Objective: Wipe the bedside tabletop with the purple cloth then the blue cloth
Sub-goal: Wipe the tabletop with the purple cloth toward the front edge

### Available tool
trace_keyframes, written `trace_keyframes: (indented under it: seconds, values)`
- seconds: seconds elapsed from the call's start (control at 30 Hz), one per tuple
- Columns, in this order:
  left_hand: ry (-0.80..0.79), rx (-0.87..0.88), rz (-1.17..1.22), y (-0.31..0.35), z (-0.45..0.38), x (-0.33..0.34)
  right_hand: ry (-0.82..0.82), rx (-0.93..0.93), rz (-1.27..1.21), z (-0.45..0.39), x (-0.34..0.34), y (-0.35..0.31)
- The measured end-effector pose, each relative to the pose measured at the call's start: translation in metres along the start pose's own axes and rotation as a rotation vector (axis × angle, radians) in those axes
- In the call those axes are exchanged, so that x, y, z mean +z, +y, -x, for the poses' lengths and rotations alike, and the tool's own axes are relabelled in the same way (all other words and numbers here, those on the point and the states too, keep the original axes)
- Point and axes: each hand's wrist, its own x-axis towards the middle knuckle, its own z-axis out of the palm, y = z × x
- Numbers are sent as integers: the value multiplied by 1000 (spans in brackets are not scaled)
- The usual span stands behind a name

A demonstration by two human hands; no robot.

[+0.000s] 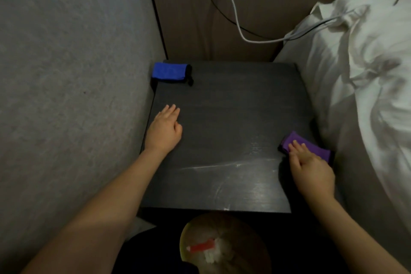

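The dark bedside tabletop (226, 122) fills the middle of the view. A folded purple cloth (311, 148) lies at its right edge, and my right hand (311, 171) rests flat on it with straight fingers. A folded blue cloth (170, 72) with black trim sits in the far left corner, untouched. My left hand (165, 130) lies flat on the tabletop near the left edge, a short way in front of the blue cloth, holding nothing.
A grey wall (73, 95) borders the table on the left. A bed with a white pillow (364, 69) presses against the right side. A white cable (235, 18) and dark cables hang from a wall socket behind. A round bin (222, 244) stands below the front edge.
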Motion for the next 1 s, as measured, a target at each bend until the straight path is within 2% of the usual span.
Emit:
trace_keyframes:
  seconds: [0.2,0.3,0.37,0.43,0.5,0.6,0.77,1.0]
  values:
    - [4,-15,-4,1,1,-2,-79,-138,22,-4,-10,17]
    - [10,-16,2,2,2,-2,-210,-242,22,-19,-24,29]
    - [18,-12,7,2,1,-2,-249,-245,-9,-26,-24,33]
    - [23,-14,9,2,1,-2,-215,-191,-57,-22,-20,29]
    - [24,-19,12,2,1,-2,-153,-153,-53,-10,-14,22]
    - [16,-19,11,2,2,-2,-173,-178,-39,9,-11,12]
    - [-4,-30,19,3,4,-5,-243,-280,-13,25,-2,-13]
    - [6,-14,73,-2,32,-6,-295,-504,-71,48,35,-93]
